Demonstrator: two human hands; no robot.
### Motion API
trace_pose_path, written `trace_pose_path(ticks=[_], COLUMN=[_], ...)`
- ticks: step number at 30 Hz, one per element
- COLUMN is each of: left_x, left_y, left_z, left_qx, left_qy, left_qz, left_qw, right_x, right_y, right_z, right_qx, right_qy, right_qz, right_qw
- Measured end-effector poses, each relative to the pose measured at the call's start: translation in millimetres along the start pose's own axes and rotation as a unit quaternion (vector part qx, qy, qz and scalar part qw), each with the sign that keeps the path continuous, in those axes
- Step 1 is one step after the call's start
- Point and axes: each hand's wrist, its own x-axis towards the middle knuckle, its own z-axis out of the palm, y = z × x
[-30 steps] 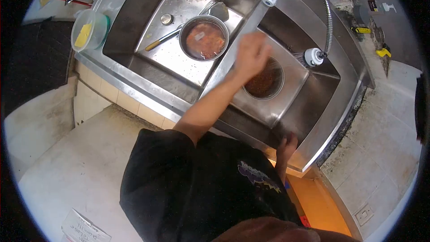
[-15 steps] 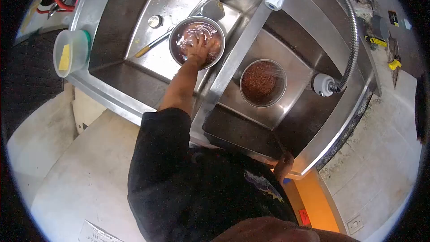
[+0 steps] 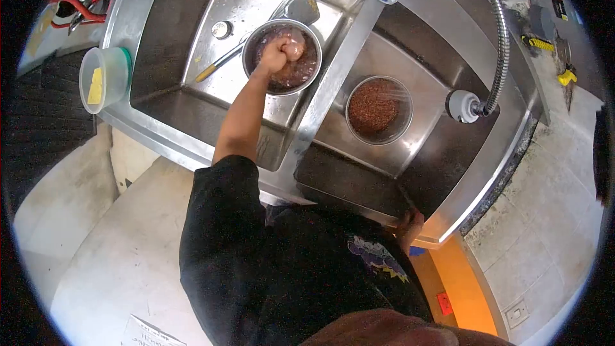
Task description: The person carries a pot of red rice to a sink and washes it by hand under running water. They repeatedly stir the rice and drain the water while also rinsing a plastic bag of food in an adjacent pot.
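My left hand (image 3: 277,56) is closed in a fist inside a round metal bowl (image 3: 316,70). Cloudy reddish-brown water (image 3: 296,80) fills the bowl around it. What the fist holds, if anything, is hidden. My right hand (image 3: 410,225) rests at the front edge of the right basin, its fingers mostly out of sight. Reddish-brown grains (image 3: 373,106) lie in a second round container (image 3: 408,122) in that basin, under a faint spray from the spray head (image 3: 462,106).
Beside the bowl in the left basin (image 3: 154,51) lie a tool with a yellowish handle (image 3: 208,73) and a drain strainer (image 3: 221,29). A plastic tub (image 3: 112,77) with something yellow in it stands at the left edge. Red-handled tools (image 3: 83,11) are behind it. A flexible metal hose (image 3: 501,32) arches on the right.
My left hand has gone from spread fingers in the water to a closed fist, raised slightly. The view has shifted a little. My right hand stays at the basin's edge.
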Motion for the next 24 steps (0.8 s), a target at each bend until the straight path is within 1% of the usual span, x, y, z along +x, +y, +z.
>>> trace_pose_path(ticks=[1,2,3,4,5,6,7,8,9,11,12,13,14,15,16,17,18,19,20,21,22,23,24], left_x=[-18.2,-32.0,-43.7,-50.8,-55.2,-58.3,-61.8,-63.4,-65.4,-67.2,-68.3,-68.7,-70.2,-70.1,-69.0,-65.4,-62.8,-62.8,-63.1,-58.6,-51.7,-50.0,-50.4], left_y=[42.6,60.3,72.5,73.9,70.7,67.2,57.9,49.2,46.9,43.6,53.2,65.0,75.2,71.8,68.8,62.9,57.1,49.1,38.3,15.7,-13.4,-14.2,-15.3], left_z=[-12.3,-16.2,-19.2,-20.0,-18.2,-18.9,-20.5,-22.8,-27.1,-33.5,-28.9,-19.5,-15.1,-14.0,-13.1,-12.0,-10.9,-9.0,-6.1,-0.3,7.1,7.5,7.9], left_qx=[-0.18,-0.177,-0.314,-0.446,-0.468,-0.468,-0.432,-0.395,-0.394,-0.459,-0.457,-0.369,-0.276,-0.277,-0.237,-0.198,-0.197,-0.078,0.043,0.043,-0.054,-0.151,-0.151], left_qy=[-0.049,-0.048,-0.018,0.013,0.023,0.023,0.019,0.013,0.011,-0.003,-0.005,0.062,0.129,0.129,0.127,0.126,0.125,0.167,0.206,0.205,0.224,0.242,0.241], left_qz=[-0.089,-0.09,-0.115,-0.137,-0.15,-0.15,-0.175,-0.199,-0.198,-0.272,-0.272,-0.271,-0.266,-0.266,-0.277,-0.286,-0.283,-0.25,-0.212,-0.21,-0.208,-0.204,-0.202], left_qw=[0.978,0.979,0.942,0.885,0.87,0.871,0.885,0.897,0.897,0.846,0.847,0.887,0.915,0.914,0.922,0.929,0.93,0.951,0.954,0.955,0.951,0.937,0.937], right_x=[-0.1,4.1,7.6,9.3,10.4,11.6,11.3,11.2,11.1,13.9,14.4,14.7,15.2,14.6,14.8,17.0,18.0,16.7,15.1,13.9,12.8,13.2,13.4], right_y=[-0.2,-8.3,-11.1,-17.3,-23.6,-30.1,-33.2,-36.3,-36.5,-37.2,-35.7,-40.8,-51.2,-56.6,-54.5,-50.1,-45.7,-40.0,-33.3,-30.1,-31.6,-34.0,-36.6], right_z=[1.3,-0.3,-1.8,-3.2,-4.4,-5.1,-6.1,-6.6,-6.1,-4.2,-2.6,-2.4,-4.4,-6.3,-6.2,-3.7,-0.9,1.0,2.6,3.7,3.6,4.0,4.4], right_qx=[0.004,-0.045,-0.095,-0.093,-0.113,-0.133,-0.133,-0.131,-0.128,-0.131,-0.136,-0.135,-0.113,-0.091,-0.091,-0.111,-0.131,-0.129,-0.135,-0.141,-0.14,-0.126,-0.112], right_qy=[-0.002,-0.017,-0.033,-0.036,-0.048,-0.059,-0.059,-0.054,-0.048,-0.041,-0.037,-0.036,-0.039,-0.043,-0.042,-0.039,-0.035,-0.034,-0.018,-0.002,-0.001,0.006,0.012], right_qz=[0.001,-0.008,-0.019,-0.02,-0.003,0.014,0.014,0.003,-0.008,-0.014,-0.021,-0.019,-0.01,-0.001,-0.002,-0.011,-0.018,-0.016,-0.022,-0.028,-0.027,-0.029,-0.031], right_qw=[1.0,0.999,0.995,0.995,0.992,0.989,0.989,0.99,0.991,0.99,0.99,0.99,0.993,0.995,0.995,0.993,0.991,0.991,0.99,0.99,0.99,0.992,0.993])
